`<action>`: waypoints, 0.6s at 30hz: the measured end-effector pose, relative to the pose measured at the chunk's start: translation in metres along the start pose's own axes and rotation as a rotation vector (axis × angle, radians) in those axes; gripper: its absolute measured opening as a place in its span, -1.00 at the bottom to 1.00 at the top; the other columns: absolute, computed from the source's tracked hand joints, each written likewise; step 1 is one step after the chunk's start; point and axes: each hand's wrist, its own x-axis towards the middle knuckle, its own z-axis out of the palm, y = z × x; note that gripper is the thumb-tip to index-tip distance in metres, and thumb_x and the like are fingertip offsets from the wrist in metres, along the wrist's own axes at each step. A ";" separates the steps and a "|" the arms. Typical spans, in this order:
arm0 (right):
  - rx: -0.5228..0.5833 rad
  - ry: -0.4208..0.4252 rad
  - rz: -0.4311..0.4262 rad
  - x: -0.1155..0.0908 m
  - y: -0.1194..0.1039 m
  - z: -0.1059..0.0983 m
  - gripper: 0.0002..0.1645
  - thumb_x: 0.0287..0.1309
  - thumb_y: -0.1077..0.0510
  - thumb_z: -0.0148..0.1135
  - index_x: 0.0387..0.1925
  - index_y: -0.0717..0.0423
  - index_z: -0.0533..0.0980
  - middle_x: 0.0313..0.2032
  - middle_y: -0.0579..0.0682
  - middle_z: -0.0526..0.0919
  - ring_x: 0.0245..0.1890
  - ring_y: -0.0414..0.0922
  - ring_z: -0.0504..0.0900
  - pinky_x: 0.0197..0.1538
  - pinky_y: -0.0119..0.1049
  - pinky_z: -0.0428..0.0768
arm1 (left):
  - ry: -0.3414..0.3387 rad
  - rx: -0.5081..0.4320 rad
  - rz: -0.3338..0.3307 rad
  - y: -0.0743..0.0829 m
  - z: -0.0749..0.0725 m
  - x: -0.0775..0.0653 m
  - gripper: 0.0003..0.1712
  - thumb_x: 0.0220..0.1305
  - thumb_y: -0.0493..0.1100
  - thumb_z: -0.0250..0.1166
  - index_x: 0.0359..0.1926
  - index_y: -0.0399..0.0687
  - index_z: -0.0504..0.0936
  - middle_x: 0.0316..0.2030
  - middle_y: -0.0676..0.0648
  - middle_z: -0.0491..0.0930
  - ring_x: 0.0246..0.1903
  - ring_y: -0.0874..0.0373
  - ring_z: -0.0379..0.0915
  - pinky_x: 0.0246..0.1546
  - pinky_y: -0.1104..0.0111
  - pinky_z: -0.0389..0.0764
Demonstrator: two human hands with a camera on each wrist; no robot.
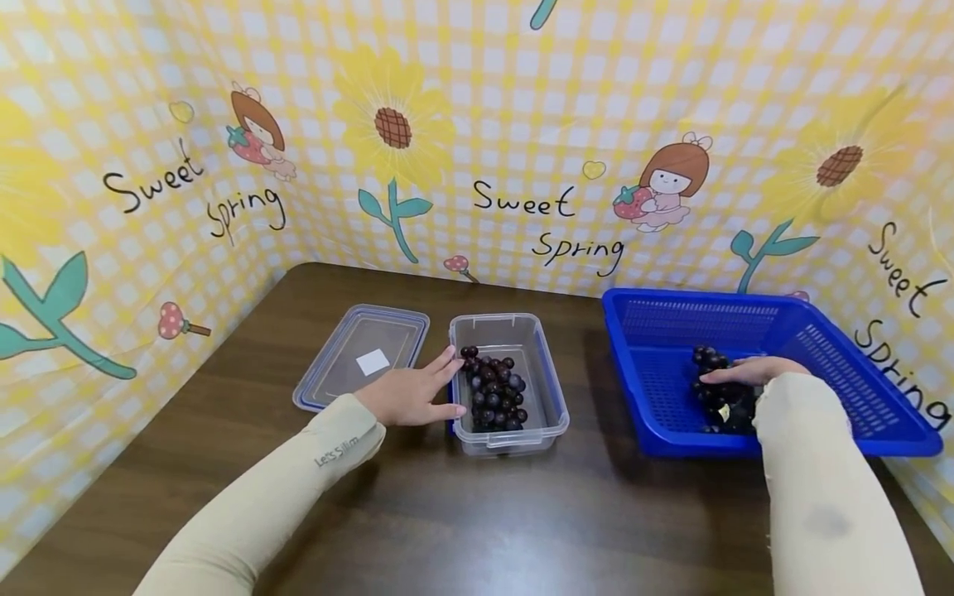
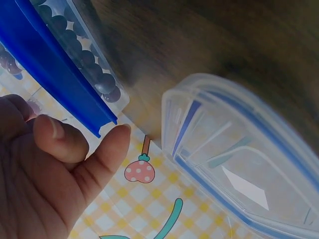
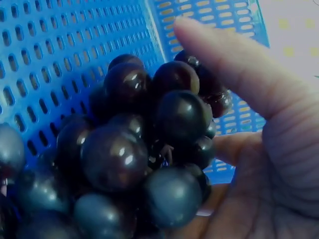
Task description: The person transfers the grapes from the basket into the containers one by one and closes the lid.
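Note:
Dark purple grapes [image 1: 493, 393] fill the left part of a clear plastic container [image 1: 547, 389]. My left hand [image 1: 417, 389] rests with spread fingers on the container's left rim, beside its blue clip [image 2: 55, 69]. Inside a blue basket [image 1: 648, 372] to the right, my right hand [image 1: 753, 372] holds a bunch of dark grapes [image 1: 711, 358]. From the right wrist, its thumb [image 3: 224, 55] lies along the upper side of the bunch [image 3: 149, 134] while the other fingers pass behind and under it. More grapes [image 3: 45, 189] lie beside that bunch, partly hidden by the hand in the head view.
A clear lid [image 1: 343, 364] with a blue seal and a white label lies left of the container. Everything stands on a dark wooden table [image 1: 477, 513]. A yellow checked cloth [image 1: 492, 149] hangs behind and on both sides.

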 end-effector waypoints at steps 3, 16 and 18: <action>0.029 -0.001 0.039 -0.003 -0.004 0.000 0.33 0.19 -0.33 0.10 0.29 0.69 -0.33 0.28 0.65 -0.30 0.29 0.54 -0.24 0.28 0.27 0.07 | 0.002 -0.008 0.007 0.001 0.001 0.001 -0.06 0.35 0.32 0.00 0.49 -0.18 -0.02 0.48 -0.22 -0.17 -0.28 -0.06 0.63 -0.40 0.24 0.59; -0.086 -0.043 0.069 0.003 -0.012 0.007 0.13 0.23 -0.20 0.12 0.23 0.77 -0.06 0.22 0.69 0.03 0.22 0.50 0.12 0.16 0.15 0.36 | 0.011 0.015 0.019 0.002 0.004 0.003 -0.06 0.35 0.33 -0.02 0.49 -0.17 -0.01 0.48 -0.22 -0.17 -0.22 -0.06 0.62 -0.37 0.23 0.59; -0.105 -0.045 0.061 0.008 -0.012 0.008 0.11 0.20 -0.18 0.15 0.22 0.77 -0.02 0.21 0.68 0.06 0.22 0.48 0.15 0.17 0.12 0.37 | 0.005 0.011 0.009 0.002 0.006 0.002 -0.05 0.35 0.34 -0.02 0.49 -0.16 -0.02 0.48 -0.20 -0.18 -0.23 -0.05 0.62 -0.38 0.25 0.59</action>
